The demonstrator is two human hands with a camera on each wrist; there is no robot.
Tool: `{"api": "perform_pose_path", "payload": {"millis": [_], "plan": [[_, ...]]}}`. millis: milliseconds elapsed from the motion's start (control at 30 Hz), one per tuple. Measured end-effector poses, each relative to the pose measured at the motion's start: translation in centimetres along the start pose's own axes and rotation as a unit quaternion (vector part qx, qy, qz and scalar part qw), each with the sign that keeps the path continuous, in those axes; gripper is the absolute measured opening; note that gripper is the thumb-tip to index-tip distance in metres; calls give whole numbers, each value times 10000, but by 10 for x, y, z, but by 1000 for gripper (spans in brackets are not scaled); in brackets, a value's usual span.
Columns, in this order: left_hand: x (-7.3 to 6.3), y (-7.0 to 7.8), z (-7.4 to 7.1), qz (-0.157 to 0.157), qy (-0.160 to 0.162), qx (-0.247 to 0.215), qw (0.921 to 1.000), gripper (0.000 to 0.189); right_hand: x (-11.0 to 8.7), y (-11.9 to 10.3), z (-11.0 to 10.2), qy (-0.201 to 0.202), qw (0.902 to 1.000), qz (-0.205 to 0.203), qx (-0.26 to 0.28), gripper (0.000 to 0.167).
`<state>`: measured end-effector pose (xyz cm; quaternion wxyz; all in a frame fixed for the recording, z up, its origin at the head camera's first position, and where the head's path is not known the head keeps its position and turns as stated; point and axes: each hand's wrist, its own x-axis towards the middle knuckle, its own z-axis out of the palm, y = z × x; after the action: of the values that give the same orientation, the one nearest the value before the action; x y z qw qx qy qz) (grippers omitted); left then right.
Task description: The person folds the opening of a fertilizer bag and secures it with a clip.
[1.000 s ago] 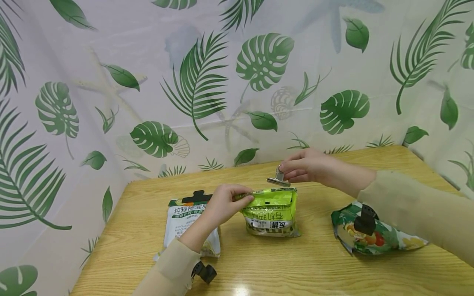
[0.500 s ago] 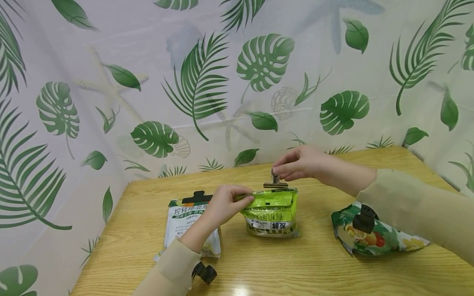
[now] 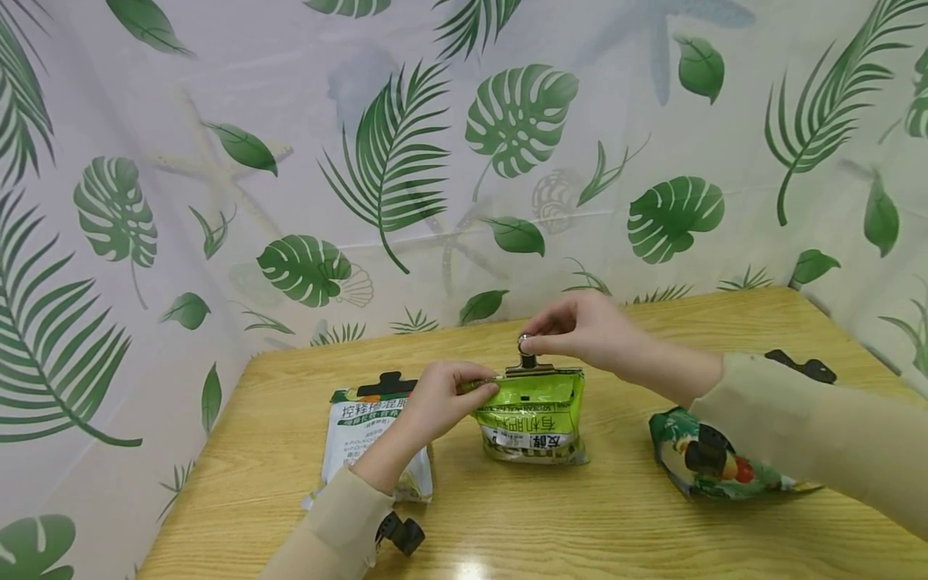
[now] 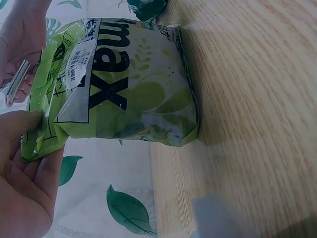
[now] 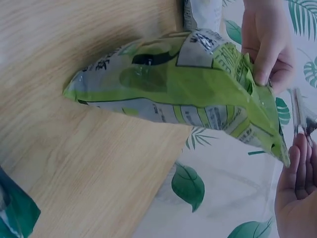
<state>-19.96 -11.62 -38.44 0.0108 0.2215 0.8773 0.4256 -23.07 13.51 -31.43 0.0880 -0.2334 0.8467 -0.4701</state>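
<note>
1. The left hand (image 5: pixel 271 47) is pinching the top edge of the green bag (image 5: pixel 198 84).
2. The right hand (image 5: pixel 299 196) is holding a metal clip (image 5: pixel 299 111) near that edge.

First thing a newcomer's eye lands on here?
The lime-green bag near the centre of the head view, standing on the wooden table, with the left grip pinching its top edge. Next, the shiny metal clip in the right grip, close by that same edge. After that, the bold leaf-print backdrop, filling the view behind the table.
</note>
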Motion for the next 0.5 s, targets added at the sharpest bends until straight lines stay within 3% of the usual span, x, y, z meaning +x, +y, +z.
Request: {"api": "perform_pose_path", "payload": {"millis": [500], "plan": [[1, 2, 1, -60, 4, 71, 10000, 22, -3, 6, 14, 726, 9893, -1250, -177, 13]]}}
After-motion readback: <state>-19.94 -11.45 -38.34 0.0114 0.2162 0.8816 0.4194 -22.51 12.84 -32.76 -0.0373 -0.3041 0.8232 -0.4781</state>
